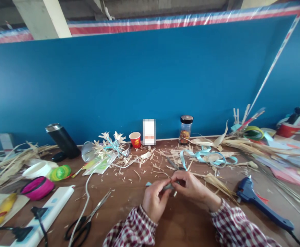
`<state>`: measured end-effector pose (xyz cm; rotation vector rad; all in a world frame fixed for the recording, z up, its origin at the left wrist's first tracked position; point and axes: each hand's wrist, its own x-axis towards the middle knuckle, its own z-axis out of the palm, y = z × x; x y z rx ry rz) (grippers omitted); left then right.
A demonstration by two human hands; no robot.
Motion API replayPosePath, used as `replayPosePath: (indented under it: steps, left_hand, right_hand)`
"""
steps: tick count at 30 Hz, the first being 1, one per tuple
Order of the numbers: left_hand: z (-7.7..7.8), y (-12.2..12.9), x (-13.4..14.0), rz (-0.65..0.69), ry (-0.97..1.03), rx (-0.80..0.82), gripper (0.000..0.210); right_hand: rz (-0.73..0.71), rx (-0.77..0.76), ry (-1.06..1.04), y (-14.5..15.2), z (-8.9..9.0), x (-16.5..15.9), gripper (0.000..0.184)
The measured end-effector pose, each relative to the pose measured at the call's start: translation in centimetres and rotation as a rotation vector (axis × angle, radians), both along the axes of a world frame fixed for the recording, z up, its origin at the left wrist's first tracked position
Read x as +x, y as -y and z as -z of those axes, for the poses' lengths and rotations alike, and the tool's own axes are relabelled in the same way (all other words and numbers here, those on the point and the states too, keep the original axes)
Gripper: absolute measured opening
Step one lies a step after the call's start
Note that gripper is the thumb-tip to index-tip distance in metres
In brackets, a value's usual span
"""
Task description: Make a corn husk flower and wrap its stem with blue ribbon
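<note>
Both hands meet over the brown table (188,224), fingertips close together. My left hand (155,197) is closed in a pinch, and my right hand (191,187) pinches from the other side. Between them shows a small greyish piece, mostly hidden by the fingers, so its kind is unclear. A short white bit (175,193) pokes out below the right fingers. Just beyond the hands lie a light blue ribbon (200,156) and dry husk scraps (146,156). A small blue scrap (148,184) rests by the left knuckles.
Black-handled scissors (86,221) and a white power strip (49,212) lie at left. A blue glue gun (263,204) is on the right. Along the blue partition (150,79) stand a tilted black flask (63,140), husk flowers (111,144), a red paper cup (135,140) and a lidded jar (186,130).
</note>
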<state>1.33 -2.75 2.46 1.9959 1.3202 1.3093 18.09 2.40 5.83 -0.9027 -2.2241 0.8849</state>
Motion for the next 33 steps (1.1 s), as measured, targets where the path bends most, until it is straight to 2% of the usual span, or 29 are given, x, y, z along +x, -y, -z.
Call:
replayPosePath:
  steps: [4, 8, 11, 13, 14, 16, 19, 25, 29, 33]
  left_hand:
    - [0.3, -0.2, 0.0, -0.072, 0.121, -0.189, 0.015]
    - [0.4, -0.4, 0.2, 0.020, 0.354, -0.451, 0.018]
    - [0.5, -0.6, 0.4, 0.053, 0.428, -0.530, 0.019]
    - [0.4, -0.7, 0.3, 0.039, 0.481, -0.548, 0.019]
    - [0.4, -0.8, 0.2, 0.028, 0.509, -0.556, 0.019]
    - [0.3, -0.9, 0.1, 0.013, 0.544, -0.555, 0.019]
    - [0.3, -0.9, -0.1, 0.010, 0.569, -0.555, 0.020]
    - [0.4, -1.2, -0.1, 0.016, 0.737, -0.635, 0.024]
    - [0.2, -1.5, -0.3, -0.001, 0.830, -0.715, 0.030]
    - [0.1, -1.5, -0.4, 0.013, 0.825, -0.680, 0.030]
  right_hand:
    - [0.056, 0.008, 0.005, 0.3, 0.1, -0.1, 0.012]
    - [0.070, -0.036, 0.014, 0.8, 0.4, -0.1, 0.012]
    - [0.099, -0.056, 0.008, 0.5, 0.6, 0.2, 0.013]
    - [0.189, -0.042, 0.003, -0.3, 0.6, 0.5, 0.019]
    - [0.256, -0.021, 0.034, -0.8, 0.5, 0.7, 0.022]
    - [0.389, 0.049, 0.223, -1.9, 0.2, 1.0, 0.024]
    - [0.479, 0.107, 0.560, -3.2, -0.4, 1.0, 0.017]
    - [0.417, 0.075, 0.750, -3.7, -1.6, 0.1, 0.014]
    - [0.374, 0.054, 0.780, -3.9, -2.1, 0.0, 0.017]
    - [0.327, 0.050, 0.743, -4.3, -2.3, 0.9, 0.023]
